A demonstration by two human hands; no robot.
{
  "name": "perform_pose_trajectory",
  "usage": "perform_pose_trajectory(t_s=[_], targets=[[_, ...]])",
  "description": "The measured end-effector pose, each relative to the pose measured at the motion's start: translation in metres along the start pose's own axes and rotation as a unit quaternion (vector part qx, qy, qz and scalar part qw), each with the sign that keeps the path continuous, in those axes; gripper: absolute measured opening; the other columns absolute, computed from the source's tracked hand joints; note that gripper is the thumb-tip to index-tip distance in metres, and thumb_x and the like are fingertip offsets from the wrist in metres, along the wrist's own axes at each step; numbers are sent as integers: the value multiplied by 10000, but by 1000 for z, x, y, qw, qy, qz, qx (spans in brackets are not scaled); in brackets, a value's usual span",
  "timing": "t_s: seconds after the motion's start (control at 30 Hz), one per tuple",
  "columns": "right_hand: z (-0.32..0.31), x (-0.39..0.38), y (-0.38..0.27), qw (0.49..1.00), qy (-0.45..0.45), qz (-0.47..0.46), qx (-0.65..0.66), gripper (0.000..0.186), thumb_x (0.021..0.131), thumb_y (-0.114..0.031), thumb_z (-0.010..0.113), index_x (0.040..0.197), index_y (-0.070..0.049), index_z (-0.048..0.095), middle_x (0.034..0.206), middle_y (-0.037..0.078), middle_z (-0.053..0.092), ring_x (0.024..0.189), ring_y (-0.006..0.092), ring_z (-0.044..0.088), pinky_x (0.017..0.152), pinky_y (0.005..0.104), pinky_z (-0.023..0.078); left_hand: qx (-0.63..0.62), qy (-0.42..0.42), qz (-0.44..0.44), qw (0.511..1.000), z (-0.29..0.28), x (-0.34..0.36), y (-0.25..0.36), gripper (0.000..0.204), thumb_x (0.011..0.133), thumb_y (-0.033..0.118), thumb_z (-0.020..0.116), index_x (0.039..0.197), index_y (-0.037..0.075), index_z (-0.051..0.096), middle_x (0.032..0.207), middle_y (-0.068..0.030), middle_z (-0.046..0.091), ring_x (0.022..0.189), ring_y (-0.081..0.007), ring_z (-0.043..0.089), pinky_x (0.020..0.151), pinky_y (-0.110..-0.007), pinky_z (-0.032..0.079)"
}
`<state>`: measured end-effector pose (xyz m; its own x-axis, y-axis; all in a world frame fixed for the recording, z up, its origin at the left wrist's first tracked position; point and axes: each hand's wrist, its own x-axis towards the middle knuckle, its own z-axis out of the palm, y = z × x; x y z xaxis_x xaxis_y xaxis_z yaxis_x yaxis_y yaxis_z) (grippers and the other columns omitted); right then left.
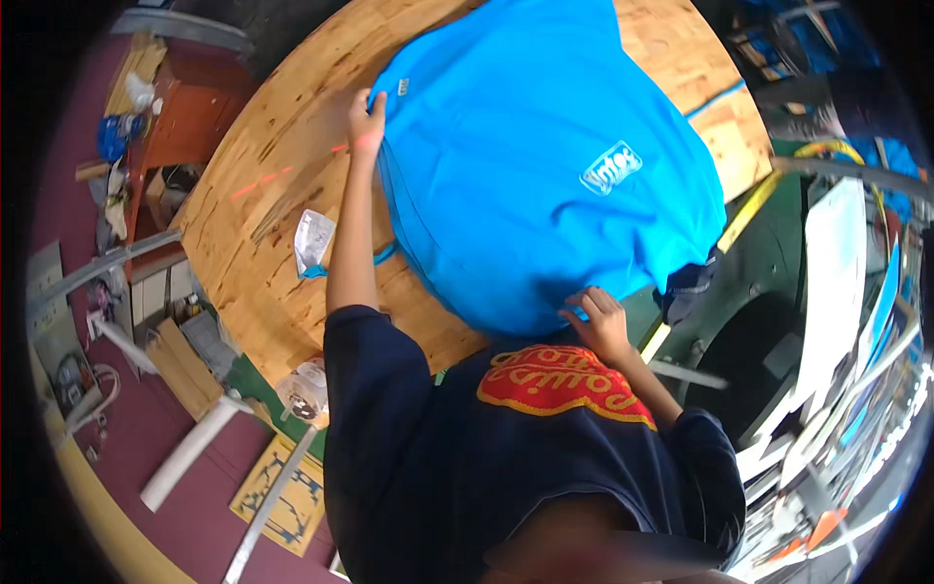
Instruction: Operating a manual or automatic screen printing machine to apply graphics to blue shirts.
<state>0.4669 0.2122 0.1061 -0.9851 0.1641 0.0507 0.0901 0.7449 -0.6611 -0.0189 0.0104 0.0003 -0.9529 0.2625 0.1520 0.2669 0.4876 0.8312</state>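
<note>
A large bright blue sheet of smooth material [506,165] is spread over the wooden table, with a light printed patch on its right part and a small tag near its upper left edge. My left hand [366,127] is closed on its left edge, thumb uppermost. At the near edge, close to my body, my right hand [600,323] has its fingers curled in on the blue material. The material is wrinkled around that hand. What lies underneath is hidden, though something dark [689,290] pokes out at its lower right corner.
Left of the sheet, on the wooden table [263,234], lie a crumpled whitish packet [313,241] and a blue strip [384,254]. A clear plastic container [304,389] is at the near left corner. Metal bars and white panels [832,282] crowd the right.
</note>
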Motion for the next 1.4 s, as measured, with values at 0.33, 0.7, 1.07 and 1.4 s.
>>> perform_pose_trajectory(t_s=[0.33,0.7,1.07,1.4], targets=[[37,-52,-12,974,70,58,-208,162,818,-141,634,951,-78,567,908,68,541,840,248,545,736,377,433,16,4,5,1000,9,22,-29,219,945,190,575,1010,-16,612,908,-68,635,818,-151,564,760,-308,455],[55,-64,-62,992,-25,-37,-115,235,756,-143,609,967,-76,530,891,49,550,839,203,584,722,316,466,106,0,18,994,5,32,-7,336,924,264,615,1071,-38,624,949,-92,666,803,-183,619,724,-314,497],[67,-56,-45,987,-47,-36,-149,170,834,-205,625,961,-119,550,851,24,575,820,187,614,688,337,478,-32,20,60,997,-32,-163,45,471,873,350,683,1152,-5,547,833,-64,574,714,-146,551,677,-304,472],[59,-46,-58,996,-42,-10,-79,125,868,-207,605,930,-111,555,847,39,601,811,223,629,685,362,483,103,-61,-59,991,-31,-240,74,280,844,272,685,972,44,586,840,-122,639,760,-282,618,687,-394,474]])
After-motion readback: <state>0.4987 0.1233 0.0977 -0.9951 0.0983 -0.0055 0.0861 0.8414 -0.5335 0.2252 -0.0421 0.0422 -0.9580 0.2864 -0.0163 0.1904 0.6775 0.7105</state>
